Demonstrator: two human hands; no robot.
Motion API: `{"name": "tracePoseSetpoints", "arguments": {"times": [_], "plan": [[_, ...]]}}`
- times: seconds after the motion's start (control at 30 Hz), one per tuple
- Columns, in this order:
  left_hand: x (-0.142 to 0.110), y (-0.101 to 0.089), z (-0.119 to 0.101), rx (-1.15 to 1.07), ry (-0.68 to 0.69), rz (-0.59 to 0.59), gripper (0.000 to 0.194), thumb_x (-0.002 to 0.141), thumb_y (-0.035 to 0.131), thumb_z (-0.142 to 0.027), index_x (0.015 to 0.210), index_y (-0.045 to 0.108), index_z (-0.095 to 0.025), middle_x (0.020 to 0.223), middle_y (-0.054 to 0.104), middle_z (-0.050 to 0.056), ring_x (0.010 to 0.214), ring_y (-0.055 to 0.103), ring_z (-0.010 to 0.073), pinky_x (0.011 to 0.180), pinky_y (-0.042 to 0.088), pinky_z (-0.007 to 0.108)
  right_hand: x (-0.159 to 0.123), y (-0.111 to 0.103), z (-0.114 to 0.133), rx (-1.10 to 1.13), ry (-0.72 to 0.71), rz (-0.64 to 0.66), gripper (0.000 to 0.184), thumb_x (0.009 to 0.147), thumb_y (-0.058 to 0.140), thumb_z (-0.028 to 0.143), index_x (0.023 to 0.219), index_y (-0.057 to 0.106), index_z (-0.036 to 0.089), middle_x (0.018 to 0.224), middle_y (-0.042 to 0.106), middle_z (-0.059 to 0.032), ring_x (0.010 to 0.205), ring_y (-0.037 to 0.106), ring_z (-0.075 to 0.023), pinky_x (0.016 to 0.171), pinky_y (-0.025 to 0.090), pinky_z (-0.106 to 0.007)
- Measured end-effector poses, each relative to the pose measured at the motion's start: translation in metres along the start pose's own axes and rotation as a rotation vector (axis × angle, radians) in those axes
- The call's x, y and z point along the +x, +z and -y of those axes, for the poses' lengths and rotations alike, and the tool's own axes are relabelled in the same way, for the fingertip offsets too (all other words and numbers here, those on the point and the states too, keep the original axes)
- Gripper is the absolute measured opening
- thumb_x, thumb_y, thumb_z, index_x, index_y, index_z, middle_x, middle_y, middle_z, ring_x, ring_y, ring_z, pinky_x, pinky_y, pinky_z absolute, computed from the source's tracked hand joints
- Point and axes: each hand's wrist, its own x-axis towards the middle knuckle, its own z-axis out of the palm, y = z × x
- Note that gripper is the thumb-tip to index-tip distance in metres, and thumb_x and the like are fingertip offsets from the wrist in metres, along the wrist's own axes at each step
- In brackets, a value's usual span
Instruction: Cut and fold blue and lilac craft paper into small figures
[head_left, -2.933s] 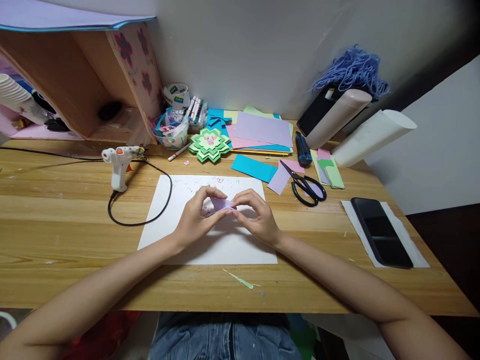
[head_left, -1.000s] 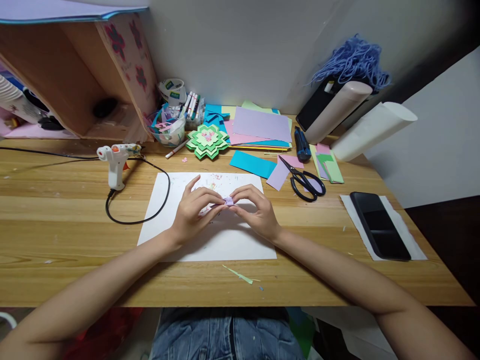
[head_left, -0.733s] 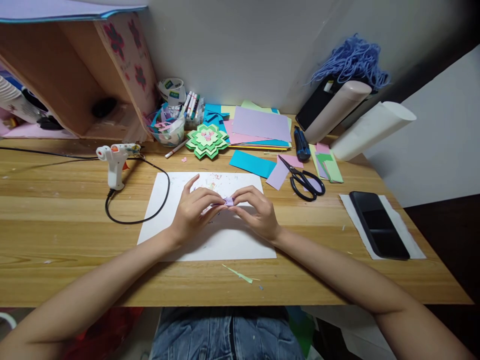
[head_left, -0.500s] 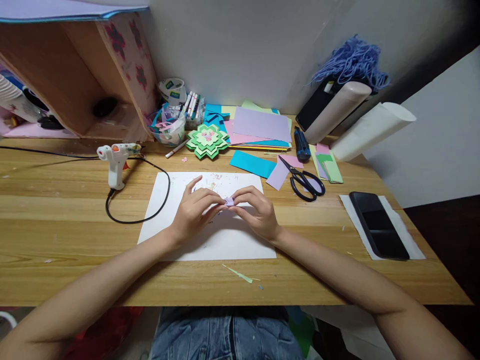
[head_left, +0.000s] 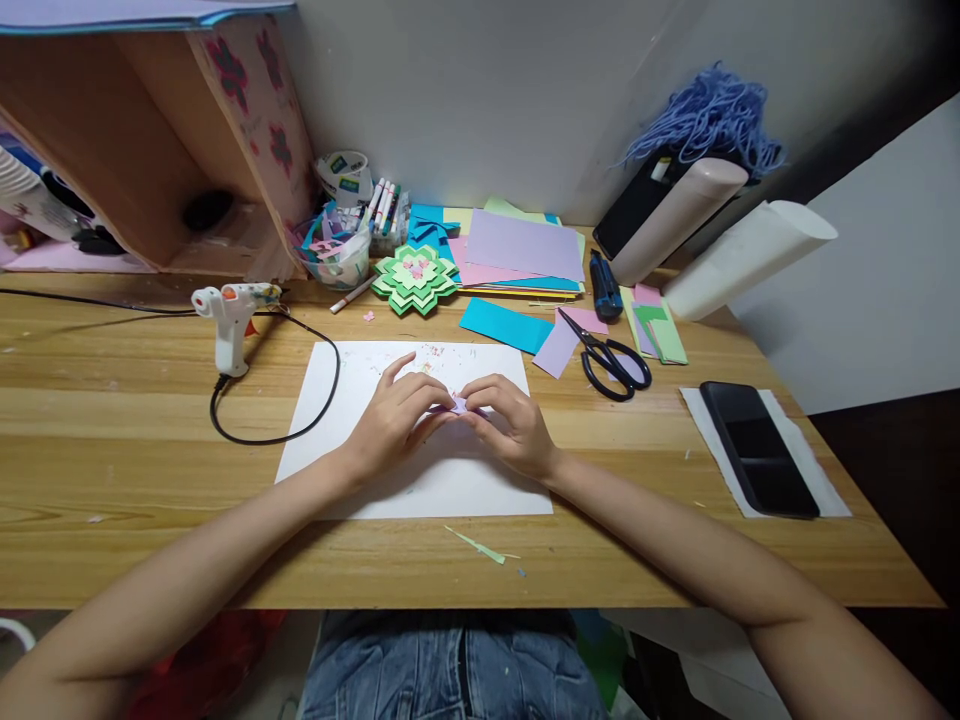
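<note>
A small folded piece of light purple paper [head_left: 458, 405] is pinched between my two hands, just above a white sheet [head_left: 390, 490] marked with coloured specks. My left hand [head_left: 391, 418] grips its left end with thumb and fingers, the index finger raised away. From the other side my right hand [head_left: 514, 424] holds the right end between thumb and curled fingers. Most of the paper is hidden behind the fingertips. Beyond the sheet lie black-handled scissors [head_left: 607, 357], a blue paper strip [head_left: 505, 325] and a light purple paper piece [head_left: 556, 347].
A white glue gun [head_left: 233, 325] stands at left, its black cord looping onto the sheet. Behind are a layered green paper flower [head_left: 415, 279], a tub of scraps [head_left: 337, 262], stacked coloured paper [head_left: 525, 245] and a blue cutter [head_left: 604, 285]. A phone [head_left: 759, 448] lies at right.
The purple paper has tilted between my fingertips and shows a thinner edge. My right fingers have shifted slightly left; both hands keep their pinch.
</note>
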Motion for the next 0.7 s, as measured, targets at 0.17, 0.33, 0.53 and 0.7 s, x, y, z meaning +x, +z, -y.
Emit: {"name": "tracePoseSetpoints", "arguments": {"times": [0.17, 0.33, 0.53, 0.7], "plan": [[0.0016, -0.0016, -0.0026, -0.165, -0.062, 0.004, 0.003, 0.084, 0.056, -0.019, 0.086, 0.054, -0.02, 0.085, 0.066, 0.0, 0.083, 0.061, 0.0112, 0.106, 0.03, 0.048, -0.0001, -0.0006, 0.0009, 0.008, -0.021, -0.038, 0.007, 0.081, 0.059, 0.013, 0.084, 0.059, 0.019, 0.081, 0.064, -0.0054, 0.08, 0.06, -0.0165, 0.072, 0.049, -0.033], [0.0008, -0.003, -0.007, -0.286, -0.108, -0.075, 0.006, 0.08, 0.06, -0.015, 0.085, 0.058, -0.018, 0.083, 0.068, 0.001, 0.081, 0.063, 0.0118, 0.104, 0.035, 0.047, -0.0007, -0.0006, 0.0004, 0.035, -0.008, -0.086, 0.011, 0.079, 0.062, 0.013, 0.087, 0.06, 0.02, 0.08, 0.065, -0.0034, 0.078, 0.061, -0.0157, 0.071, 0.05, -0.032], [-0.0011, -0.0022, -0.0087, -0.363, -0.179, -0.146, 0.008, 0.078, 0.062, -0.014, 0.085, 0.06, -0.019, 0.082, 0.07, 0.001, 0.078, 0.066, 0.0134, 0.101, 0.038, 0.049, -0.0001, -0.0012, 0.0012, 0.039, 0.012, -0.072, 0.009, 0.08, 0.061, 0.015, 0.087, 0.062, 0.021, 0.081, 0.067, -0.0035, 0.079, 0.062, -0.0161, 0.071, 0.051, -0.033], [-0.0022, -0.0021, -0.0086, -0.388, -0.204, -0.189, 0.012, 0.077, 0.062, -0.009, 0.084, 0.06, -0.018, 0.079, 0.071, 0.001, 0.076, 0.068, 0.0139, 0.101, 0.04, 0.048, -0.001, -0.0011, 0.0014, 0.043, 0.015, -0.083, 0.011, 0.079, 0.064, 0.015, 0.088, 0.063, 0.021, 0.081, 0.068, -0.0033, 0.078, 0.063, -0.0157, 0.071, 0.052, -0.032]]}}
